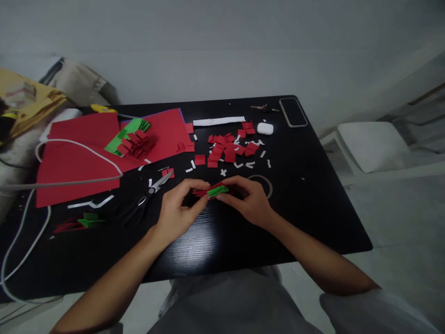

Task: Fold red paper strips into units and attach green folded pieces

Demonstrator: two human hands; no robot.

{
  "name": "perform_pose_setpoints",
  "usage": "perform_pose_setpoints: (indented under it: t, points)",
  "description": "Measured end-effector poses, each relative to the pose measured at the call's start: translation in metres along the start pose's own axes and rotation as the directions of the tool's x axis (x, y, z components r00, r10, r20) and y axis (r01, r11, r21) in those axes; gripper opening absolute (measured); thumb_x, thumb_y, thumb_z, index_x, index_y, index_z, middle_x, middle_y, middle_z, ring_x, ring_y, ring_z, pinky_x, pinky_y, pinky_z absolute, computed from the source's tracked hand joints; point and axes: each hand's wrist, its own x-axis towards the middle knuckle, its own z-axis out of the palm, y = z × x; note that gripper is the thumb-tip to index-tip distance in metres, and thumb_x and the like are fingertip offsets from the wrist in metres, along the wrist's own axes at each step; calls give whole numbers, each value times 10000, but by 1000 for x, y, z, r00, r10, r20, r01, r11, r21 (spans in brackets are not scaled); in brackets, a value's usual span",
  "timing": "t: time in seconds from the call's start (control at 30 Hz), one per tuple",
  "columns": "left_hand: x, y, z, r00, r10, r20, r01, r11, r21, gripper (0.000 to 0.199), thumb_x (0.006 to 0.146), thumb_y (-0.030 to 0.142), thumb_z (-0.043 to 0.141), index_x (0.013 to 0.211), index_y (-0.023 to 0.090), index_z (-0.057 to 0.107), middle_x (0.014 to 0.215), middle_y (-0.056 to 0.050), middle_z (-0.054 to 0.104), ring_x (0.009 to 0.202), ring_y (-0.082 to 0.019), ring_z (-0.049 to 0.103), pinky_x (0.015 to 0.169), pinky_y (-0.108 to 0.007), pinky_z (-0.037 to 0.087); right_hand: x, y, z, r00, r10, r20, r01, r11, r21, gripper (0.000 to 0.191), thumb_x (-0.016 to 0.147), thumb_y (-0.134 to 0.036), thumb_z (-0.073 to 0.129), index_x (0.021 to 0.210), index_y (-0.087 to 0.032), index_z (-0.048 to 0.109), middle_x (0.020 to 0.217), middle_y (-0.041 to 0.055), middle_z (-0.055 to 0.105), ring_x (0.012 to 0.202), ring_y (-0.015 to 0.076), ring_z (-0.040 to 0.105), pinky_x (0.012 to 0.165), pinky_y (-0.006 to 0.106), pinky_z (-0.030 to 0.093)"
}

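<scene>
Between my two hands, above the front of the black table, is a small folded paper piece (218,190), green in front with red folds behind. My left hand (180,204) pinches its left end between thumb and fingers. At the right end, the thumb and fingers of my right hand (251,199) are closed on the same piece. Part of the red paper is covered by my fingers. A similar red and green folded paper piece (91,220) lies at the left. Black-handled scissors (153,189) rest just left of my left hand, blades partly apart.
Red paper squares (222,148) and white scraps (249,164) are scattered beyond my hands. Large red sheets (76,162) carry a stack of red and green strips (134,141). A white cable (86,147) loops over them. A phone (293,111) and white earbud case (265,128) lie back right.
</scene>
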Motion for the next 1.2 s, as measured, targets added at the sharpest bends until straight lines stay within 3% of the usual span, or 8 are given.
perform_pose_setpoints:
  t: [0.23,0.47,0.6,0.8,0.97,1.2]
  points:
    - [0,4,-2,994,51,95,-49,999,-23,266,911,200,726,1175,184,699,1077,-48,781,974,-174,746,878,-286,584,-1,2,2,999,31,-28,-30,999,31,140,826,-309,859,927,-233,800,866,9,809,763,178,735,725,321,575]
    - [3,3,1,996,48,77,-48,999,-8,71,950,236,730,1003,188,734,895,-11,762,795,-122,708,738,-230,552,-3,1,4,1000,24,-9,-24,1000,-15,141,840,-312,842,928,-217,787,849,17,800,742,172,722,700,315,566]
    - [2,2,2,995,72,70,-73,997,7,44,955,207,720,990,181,730,874,-6,758,784,-118,700,745,-228,544,-3,-1,4,1000,20,14,-20,999,-45,182,834,-315,839,963,-206,771,843,24,793,708,167,711,657,309,563]
    - [2,3,2,990,109,85,-113,993,38,31,961,175,696,990,175,707,870,-10,747,777,-121,696,731,-232,538,-2,-6,3,1000,10,5,-10,1000,3,191,885,-383,798,965,-211,776,915,36,810,817,187,760,766,327,614]
    - [1,1,5,988,122,96,-127,991,51,33,949,179,702,981,174,696,857,-15,730,752,-124,685,697,-236,534,-3,-4,5,1000,-21,2,21,999,-29,150,913,-357,768,934,-208,773,862,26,790,767,167,737,734,304,595]
    - [4,-2,5,979,73,191,-84,995,48,57,953,240,712,952,183,719,822,-11,736,724,-138,679,675,-243,517,-2,-4,5,1000,15,-9,-15,1000,-4,110,896,-309,777,948,-212,771,895,23,784,800,165,728,748,300,578]
